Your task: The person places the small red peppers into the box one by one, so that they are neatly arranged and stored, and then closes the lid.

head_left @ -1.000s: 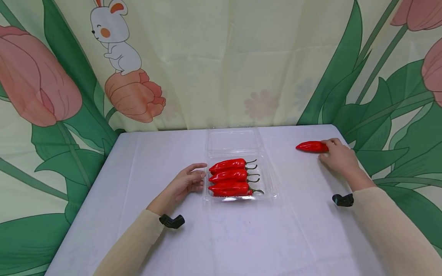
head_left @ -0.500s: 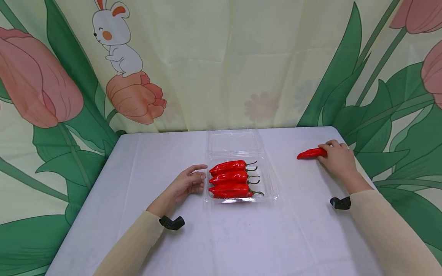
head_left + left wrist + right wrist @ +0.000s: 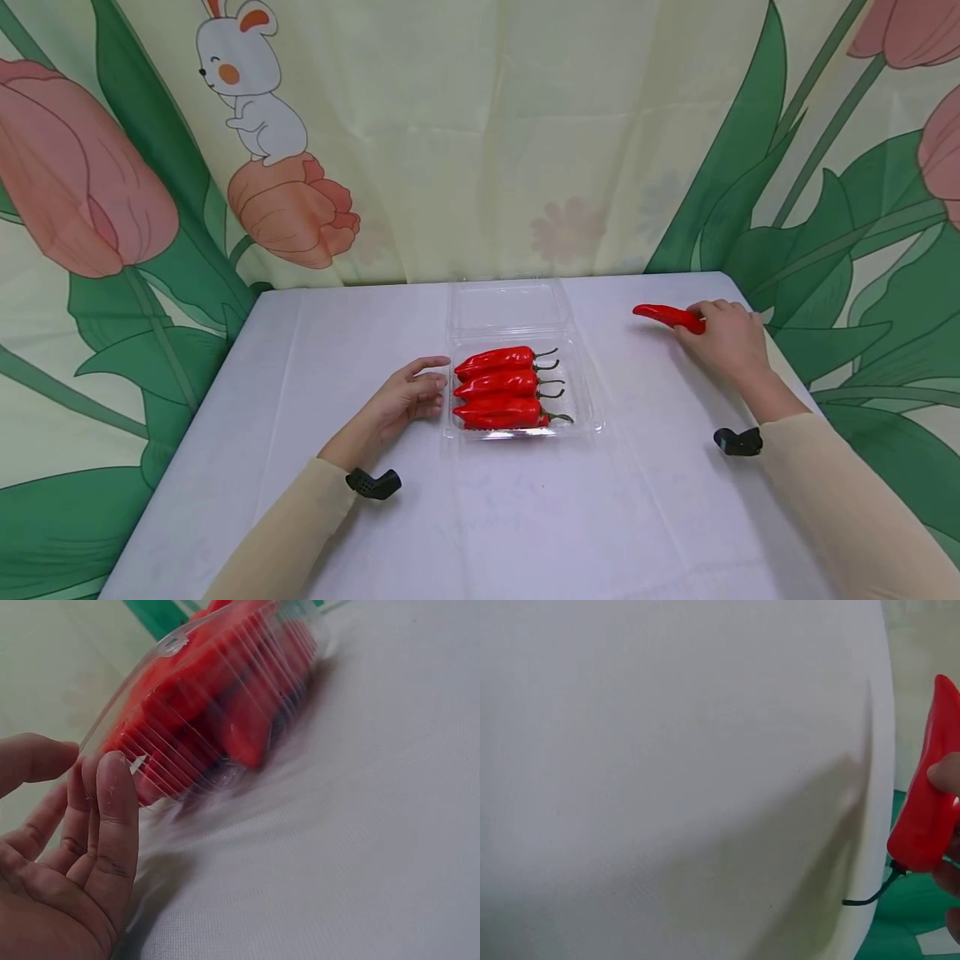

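Observation:
My right hand (image 3: pixel 723 337) grips a red chili pepper (image 3: pixel 667 317) over the right side of the table. In the right wrist view, the pepper (image 3: pixel 928 799) has its green stem hanging down, and its shadow falls apart from it on the cloth. Fingertips cover part of its body. A clear plastic clamshell box (image 3: pixel 592 408) stands mid-table, holding several red chili peppers (image 3: pixel 498 385) laid side by side, stems to the right. My left hand (image 3: pixel 393 404) rests at the box's left edge, fingers loosely bent and touching or nearly touching its wall.
The box's clear lid (image 3: pixel 510 307) lies folded back toward the rear edge. A white cloth covers the table (image 3: pixel 480 517). Behind it hangs a curtain (image 3: pixel 450 142) printed with tulips and a rabbit.
My right hand has raised the pepper off the table and tilted it, its tip now higher and slightly farther left. The left hand and the box have stayed where they were.

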{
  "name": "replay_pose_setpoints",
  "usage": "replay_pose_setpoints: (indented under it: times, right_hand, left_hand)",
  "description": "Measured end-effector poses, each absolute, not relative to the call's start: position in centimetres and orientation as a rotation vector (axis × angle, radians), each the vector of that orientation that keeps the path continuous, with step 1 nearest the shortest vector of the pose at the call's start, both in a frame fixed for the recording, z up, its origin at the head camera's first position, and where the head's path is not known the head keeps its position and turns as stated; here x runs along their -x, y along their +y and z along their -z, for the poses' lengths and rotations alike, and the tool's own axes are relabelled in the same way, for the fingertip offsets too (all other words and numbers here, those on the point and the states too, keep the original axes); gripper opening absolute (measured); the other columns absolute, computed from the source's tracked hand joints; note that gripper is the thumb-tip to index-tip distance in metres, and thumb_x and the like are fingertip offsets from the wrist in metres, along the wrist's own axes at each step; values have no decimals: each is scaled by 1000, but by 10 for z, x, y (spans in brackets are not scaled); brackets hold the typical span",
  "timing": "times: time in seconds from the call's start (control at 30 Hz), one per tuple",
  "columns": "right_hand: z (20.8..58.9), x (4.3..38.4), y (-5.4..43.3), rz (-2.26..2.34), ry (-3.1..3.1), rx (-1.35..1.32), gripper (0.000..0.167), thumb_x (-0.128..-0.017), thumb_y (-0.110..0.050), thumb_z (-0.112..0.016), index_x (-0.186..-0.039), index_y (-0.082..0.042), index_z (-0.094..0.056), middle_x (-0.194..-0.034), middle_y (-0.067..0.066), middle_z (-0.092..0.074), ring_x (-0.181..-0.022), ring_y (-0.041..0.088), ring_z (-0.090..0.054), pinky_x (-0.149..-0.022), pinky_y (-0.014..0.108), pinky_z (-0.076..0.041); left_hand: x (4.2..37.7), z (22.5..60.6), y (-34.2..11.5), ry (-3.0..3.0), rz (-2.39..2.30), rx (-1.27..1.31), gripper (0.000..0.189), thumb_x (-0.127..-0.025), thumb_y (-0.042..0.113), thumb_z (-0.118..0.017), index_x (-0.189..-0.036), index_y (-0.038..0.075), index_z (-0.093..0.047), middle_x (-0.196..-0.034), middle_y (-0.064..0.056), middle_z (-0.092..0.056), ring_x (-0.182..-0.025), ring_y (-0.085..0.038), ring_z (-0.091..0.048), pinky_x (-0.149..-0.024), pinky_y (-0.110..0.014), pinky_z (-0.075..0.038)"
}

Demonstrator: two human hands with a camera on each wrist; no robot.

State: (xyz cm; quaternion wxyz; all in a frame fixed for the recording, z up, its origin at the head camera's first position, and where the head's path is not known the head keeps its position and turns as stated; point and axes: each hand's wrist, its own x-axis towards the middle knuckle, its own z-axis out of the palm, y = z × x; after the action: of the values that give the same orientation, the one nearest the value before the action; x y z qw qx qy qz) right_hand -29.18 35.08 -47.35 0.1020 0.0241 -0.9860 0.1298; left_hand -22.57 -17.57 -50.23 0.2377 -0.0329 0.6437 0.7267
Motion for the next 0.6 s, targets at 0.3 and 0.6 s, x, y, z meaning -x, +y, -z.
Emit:
replay_pose_setpoints:
  times: [0.3,0.6]
  right_hand:
    - [453,284,335,-722,-2862,74,52,-95,-35,-72,-130,1,-60,-117,26,-64,-100,42,-56,-67,43,-56]
    - [442,280,331,-1088,-2895,334,66,-100,-46,-62,-141,6,-53,-135,31,-55,-120,47,-51,-70,26,-54]
  left_hand:
    - [225,503,-175,1753,-2014,105,56,-98,14,-68,-150,13,-47,-106,-2,-66,-76,-15,-65,-75,-25,-62]
    - [225,503,-175,1743,-2014,104,56,-98,14,-67,-150,13,-46,-106,-1,-66,-75,-14,-65,-75,-26,-62]
